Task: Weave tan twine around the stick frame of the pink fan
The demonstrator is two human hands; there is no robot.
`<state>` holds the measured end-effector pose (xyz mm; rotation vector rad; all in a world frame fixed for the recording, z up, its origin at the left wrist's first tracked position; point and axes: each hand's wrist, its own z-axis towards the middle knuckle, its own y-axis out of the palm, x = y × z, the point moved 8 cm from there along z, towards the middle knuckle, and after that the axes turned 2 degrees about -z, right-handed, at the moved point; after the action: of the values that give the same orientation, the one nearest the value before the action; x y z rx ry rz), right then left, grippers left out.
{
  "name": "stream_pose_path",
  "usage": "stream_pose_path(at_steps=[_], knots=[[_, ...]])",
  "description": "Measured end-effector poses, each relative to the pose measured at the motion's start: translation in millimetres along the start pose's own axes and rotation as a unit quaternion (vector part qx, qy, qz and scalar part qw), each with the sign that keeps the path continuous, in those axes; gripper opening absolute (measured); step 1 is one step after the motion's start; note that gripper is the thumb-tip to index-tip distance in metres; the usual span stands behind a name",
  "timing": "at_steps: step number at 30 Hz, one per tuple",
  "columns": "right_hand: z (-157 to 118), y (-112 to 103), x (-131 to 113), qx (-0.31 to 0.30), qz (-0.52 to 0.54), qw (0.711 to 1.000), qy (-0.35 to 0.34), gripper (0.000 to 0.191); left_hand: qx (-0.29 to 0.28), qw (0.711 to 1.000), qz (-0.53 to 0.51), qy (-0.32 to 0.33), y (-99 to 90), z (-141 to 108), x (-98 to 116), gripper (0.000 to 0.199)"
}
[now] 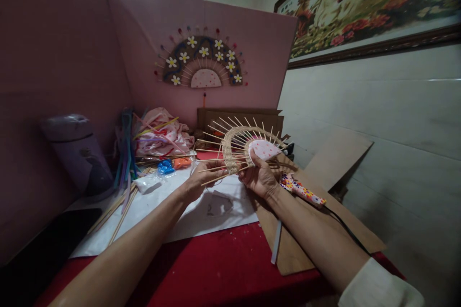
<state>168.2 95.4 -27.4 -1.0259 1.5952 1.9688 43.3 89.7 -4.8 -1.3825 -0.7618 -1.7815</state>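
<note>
Both hands hold up a half-round fan [233, 143] made of thin wooden sticks with tan cord woven across them. Its base is a half-disc of pale pink cloth [265, 149] with pink dots. My left hand [207, 176] pinches the lower left end of the woven band, among the outermost sticks. My right hand [261, 177] grips the base, its thumb lying on the cloth half-disc and its other fingers behind, mostly hidden. Bare stick ends fan out beyond the woven cord. Just right of my right hand lies a glue gun [304, 191] wrapped in flowered material.
A finished flowered fan [204, 57] hangs on the pink board. Coloured strips and pink cloth [165, 129] are heaped at the back left, near blue clay [165, 167] and orange clay [182, 163]. A purple canister [81, 158] stands left. Cardboard [288, 249] and a glue stick [276, 242] lie right.
</note>
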Motion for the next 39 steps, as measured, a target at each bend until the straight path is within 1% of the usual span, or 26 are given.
stream_pose_path(at_steps=[7,11,13,16,20,22,24,26,29,32,35,37,39], knots=[[0,1,-1,-0.011,0.013,1.0,-0.004,0.031,0.025,1.0,0.011,-0.012,-4.0,-1,0,0.037],[-2,3,-1,0.0,0.018,1.0,-0.005,0.031,0.07,0.997,0.044,-0.012,-7.3,-1,4,0.038],[-2,2,-3,0.014,0.02,1.0,-0.011,0.03,0.101,0.993,0.057,0.002,-10.0,0,7,0.042],[-3,3,-4,0.018,0.025,0.999,-0.011,0.028,0.146,0.988,0.04,0.044,-16.9,2,9,0.042],[-3,3,-4,0.02,0.015,1.0,-0.008,0.029,0.163,0.983,0.004,0.088,-26.6,2,11,0.038],[-3,3,-4,0.024,-0.001,1.0,-0.01,0.03,0.176,0.98,0.005,0.09,-32.4,1,11,0.037],[-3,2,-4,0.024,-0.019,0.999,-0.01,0.032,0.198,0.978,0.001,0.066,-39.1,-1,8,0.034],[-3,2,-3,0.02,-0.037,0.999,-0.009,0.034,0.21,0.977,-0.033,0.03,-44.5,-2,2,0.031],[-2,1,-2,0.014,-0.044,0.999,-0.012,0.033,0.225,0.967,-0.123,-0.006,-51.8,-3,-7,0.023],[-3,0,-2,0.027,-0.04,0.999,-0.013,0.03,0.245,0.947,-0.206,-0.003,-59.7,-4,-8,0.013],[-4,2,0,0.034,-0.042,0.998,-0.009,0.03,0.234,0.935,-0.264,0.013,-61.4,-2,-4,0.012],[-5,5,0,0.025,-0.047,0.999,-0.006,0.032,0.223,0.931,-0.287,0.011,-60.5,-2,-3,0.012],[-5,6,1,0.015,-0.053,0.998,-0.003,0.034,0.224,0.932,-0.285,-0.01,-60.5,-2,-6,0.01]])
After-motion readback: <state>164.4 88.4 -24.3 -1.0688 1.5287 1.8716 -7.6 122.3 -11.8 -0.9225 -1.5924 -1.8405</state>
